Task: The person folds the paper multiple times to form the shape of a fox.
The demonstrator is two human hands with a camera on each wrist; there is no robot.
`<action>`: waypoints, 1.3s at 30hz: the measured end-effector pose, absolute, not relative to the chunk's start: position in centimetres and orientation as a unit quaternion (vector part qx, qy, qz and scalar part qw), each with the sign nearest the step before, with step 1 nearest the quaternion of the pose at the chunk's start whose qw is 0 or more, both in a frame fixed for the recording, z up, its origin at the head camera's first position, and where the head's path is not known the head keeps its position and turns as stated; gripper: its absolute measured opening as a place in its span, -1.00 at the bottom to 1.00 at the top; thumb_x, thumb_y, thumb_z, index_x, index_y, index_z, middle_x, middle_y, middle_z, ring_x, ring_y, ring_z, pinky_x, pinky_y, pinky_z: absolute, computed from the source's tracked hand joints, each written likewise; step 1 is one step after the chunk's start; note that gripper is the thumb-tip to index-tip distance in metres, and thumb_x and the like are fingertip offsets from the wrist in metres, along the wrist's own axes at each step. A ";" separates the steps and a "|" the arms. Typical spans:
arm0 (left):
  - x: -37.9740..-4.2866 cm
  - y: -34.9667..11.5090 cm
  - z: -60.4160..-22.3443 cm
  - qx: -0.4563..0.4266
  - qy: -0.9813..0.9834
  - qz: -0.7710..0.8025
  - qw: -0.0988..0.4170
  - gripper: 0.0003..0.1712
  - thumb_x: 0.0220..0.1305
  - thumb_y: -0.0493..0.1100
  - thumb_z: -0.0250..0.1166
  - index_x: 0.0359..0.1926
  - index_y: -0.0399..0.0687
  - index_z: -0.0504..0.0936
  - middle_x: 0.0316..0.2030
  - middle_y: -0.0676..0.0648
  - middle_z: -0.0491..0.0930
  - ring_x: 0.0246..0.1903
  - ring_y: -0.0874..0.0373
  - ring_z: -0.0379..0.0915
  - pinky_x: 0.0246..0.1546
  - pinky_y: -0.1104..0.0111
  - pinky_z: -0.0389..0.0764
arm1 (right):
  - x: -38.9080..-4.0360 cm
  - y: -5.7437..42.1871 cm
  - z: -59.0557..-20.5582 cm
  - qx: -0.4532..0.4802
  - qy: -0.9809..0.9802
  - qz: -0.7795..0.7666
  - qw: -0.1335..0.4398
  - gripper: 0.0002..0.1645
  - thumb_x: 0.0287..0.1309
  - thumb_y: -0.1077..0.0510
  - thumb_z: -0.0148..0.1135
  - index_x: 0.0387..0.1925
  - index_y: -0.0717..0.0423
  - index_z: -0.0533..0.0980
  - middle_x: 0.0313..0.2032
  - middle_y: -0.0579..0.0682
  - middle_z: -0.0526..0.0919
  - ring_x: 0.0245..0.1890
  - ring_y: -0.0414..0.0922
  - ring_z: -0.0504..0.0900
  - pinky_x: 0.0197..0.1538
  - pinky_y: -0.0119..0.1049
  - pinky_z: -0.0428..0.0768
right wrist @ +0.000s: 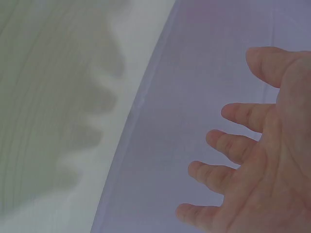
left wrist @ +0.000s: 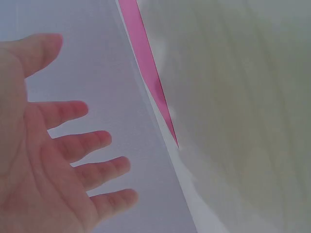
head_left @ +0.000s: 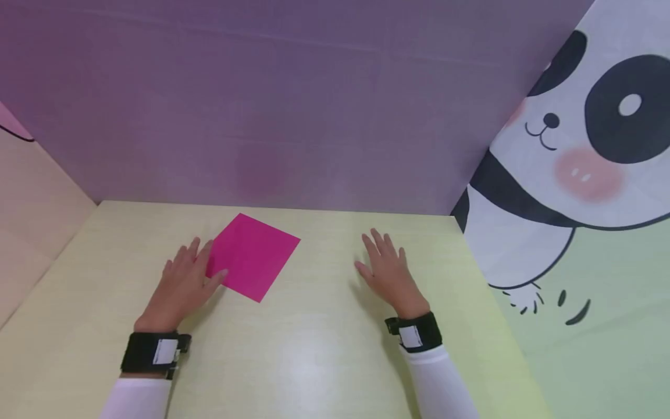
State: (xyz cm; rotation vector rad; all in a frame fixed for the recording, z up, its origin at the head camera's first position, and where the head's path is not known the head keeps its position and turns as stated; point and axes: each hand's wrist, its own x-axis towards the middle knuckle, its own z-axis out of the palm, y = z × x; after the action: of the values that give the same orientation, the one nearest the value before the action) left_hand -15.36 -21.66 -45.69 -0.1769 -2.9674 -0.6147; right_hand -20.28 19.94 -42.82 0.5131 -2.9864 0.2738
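A bright pink square of paper (head_left: 256,256) lies flat on the pale wooden table, turned cornerwise. Over its left corner in the head view is my left hand (head_left: 183,285), fingers spread and nearly straight. The left wrist view shows that palm (left wrist: 39,160) with nothing in it, and a gap between the fingers and the pink sheet. My right hand (head_left: 389,273) hovers to the right of the paper, fingers apart, its shadow on the table beside it. In the right wrist view the palm (right wrist: 267,170) holds nothing.
The table (head_left: 314,361) ends at a purple cloth backdrop (head_left: 293,116) along its far edge. To the right hangs a fabric with a panda print (head_left: 539,244). A pale panel (head_left: 36,221) stands on the left, with a dark cord (head_left: 18,137) near its top.
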 end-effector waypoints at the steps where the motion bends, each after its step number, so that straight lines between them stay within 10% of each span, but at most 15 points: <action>1: -15.4 -21.7 -45.7 -0.057 -0.976 -0.204 0.048 -0.02 0.22 0.11 0.27 0.48 -0.21 0.02 0.42 -0.43 0.00 0.34 -0.52 -0.06 0.21 -0.42 0.05 | -20.4 19.5 -42.9 0.174 -0.980 0.086 0.048 -0.22 0.40 -0.24 -0.11 0.49 0.00 0.05 0.51 0.08 0.00 0.50 0.20 -0.02 0.35 0.40 0.04; 39: -21.0 -22.0 -45.9 -0.117 -0.976 -0.170 -0.076 -0.28 0.08 0.02 0.45 0.16 -0.30 0.46 0.02 -0.35 0.48 0.06 -0.25 0.40 0.02 -0.05 0.56 | -24.1 1.7 -45.5 0.359 -0.924 -0.109 -0.078 -0.08 0.17 -0.35 0.14 0.46 -0.20 0.08 0.46 -0.01 0.10 0.44 0.07 0.15 0.29 -0.03 0.45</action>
State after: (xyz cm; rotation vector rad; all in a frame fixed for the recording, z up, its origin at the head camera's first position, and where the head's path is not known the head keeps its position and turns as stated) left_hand -21.03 -21.96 -45.85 -0.3863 -3.2234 -0.5613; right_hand -24.12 1.74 -45.45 1.1862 -3.0564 -0.3599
